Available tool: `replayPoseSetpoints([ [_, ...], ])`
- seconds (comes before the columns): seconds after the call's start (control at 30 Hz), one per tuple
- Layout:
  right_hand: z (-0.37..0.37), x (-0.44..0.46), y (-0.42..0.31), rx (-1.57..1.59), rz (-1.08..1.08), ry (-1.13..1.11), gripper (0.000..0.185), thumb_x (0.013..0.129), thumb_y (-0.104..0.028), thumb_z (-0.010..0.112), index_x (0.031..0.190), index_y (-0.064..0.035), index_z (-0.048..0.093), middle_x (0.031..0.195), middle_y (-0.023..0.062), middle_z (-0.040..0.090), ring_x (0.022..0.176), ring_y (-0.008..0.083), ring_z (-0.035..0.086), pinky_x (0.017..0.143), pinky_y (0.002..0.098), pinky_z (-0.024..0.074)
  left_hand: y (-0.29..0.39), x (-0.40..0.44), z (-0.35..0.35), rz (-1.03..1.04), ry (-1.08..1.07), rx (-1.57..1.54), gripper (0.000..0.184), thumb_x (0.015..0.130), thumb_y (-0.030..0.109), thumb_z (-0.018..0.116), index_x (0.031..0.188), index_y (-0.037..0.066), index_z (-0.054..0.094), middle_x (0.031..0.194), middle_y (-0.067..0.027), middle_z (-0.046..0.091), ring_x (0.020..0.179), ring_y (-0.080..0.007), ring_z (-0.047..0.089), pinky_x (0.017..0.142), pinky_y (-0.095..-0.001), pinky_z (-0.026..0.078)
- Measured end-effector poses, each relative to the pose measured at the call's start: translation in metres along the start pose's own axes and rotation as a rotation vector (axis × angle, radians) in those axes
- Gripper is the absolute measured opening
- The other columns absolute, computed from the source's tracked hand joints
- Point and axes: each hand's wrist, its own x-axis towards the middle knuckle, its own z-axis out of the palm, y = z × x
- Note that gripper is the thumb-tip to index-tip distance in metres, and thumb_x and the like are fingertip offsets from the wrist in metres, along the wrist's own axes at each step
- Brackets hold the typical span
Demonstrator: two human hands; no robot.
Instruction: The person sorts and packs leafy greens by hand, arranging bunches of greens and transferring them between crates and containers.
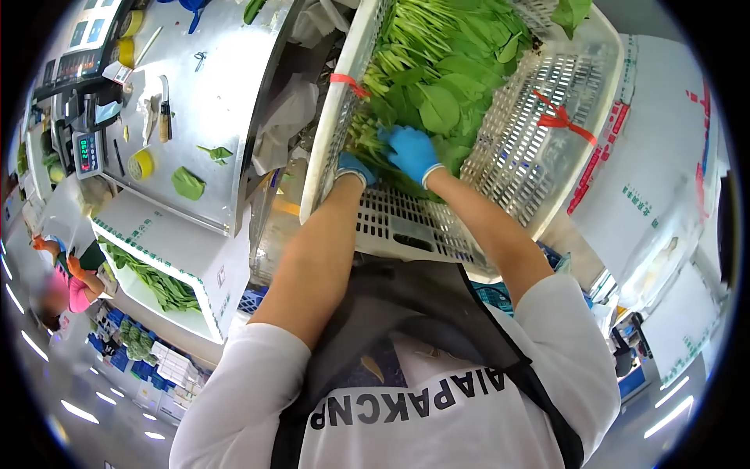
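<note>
Both my hands, in blue gloves, reach into a white perforated crate (523, 141) with leafy greens (461, 86) along its left and far side. My right hand (410, 154) lies on the stems and leaves near the middle of the crate, its fingers curled into the greens. Close to the crate's left wall, my left hand (355, 167) is at the near end of the greens. Its fingers are mostly hidden by the stems and the glove's own back. What either hand grips, if anything, cannot be made out.
Left of the crate stands a metal table (211, 102) with a knife (165, 109), yellow tape rolls (141, 165), loose leaves and a scale (87, 152). Below it is a foam box (117, 273) of greens. White foam boxes (648, 172) stand right. Another person (78, 289) is far left.
</note>
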Motion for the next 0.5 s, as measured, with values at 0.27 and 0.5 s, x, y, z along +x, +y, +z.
replayPoseSetpoints([
  [0.27,-0.074,0.080,0.064,0.299,0.328,0.513,0.055,0.086,-0.043,0.070,0.124,-0.0046,0.063,0.114,0.0195,0.064,0.105,0.0357,0.061,0.091,0.0458,0.0501,0.180,-0.095,0.022,-0.463,0.479,-1.147,0.057,0.103,0.044,0.025,0.150,0.016,0.039,0.154,-0.0087,0.039,0.139,-0.0313,0.039,0.114,-0.0502,0.032],
  [0.5,-0.043,0.108,0.051,0.270,0.471,0.357,0.068,0.081,-0.029,0.075,0.137,0.0010,0.050,0.124,0.0263,0.060,0.110,0.0399,0.061,0.097,0.0450,0.0491,0.185,-0.110,0.031,-0.141,0.204,-1.512,0.059,0.103,0.046,0.025,0.149,0.013,0.040,0.156,-0.0135,0.035,0.138,-0.0352,0.038,0.116,-0.0500,0.029],
])
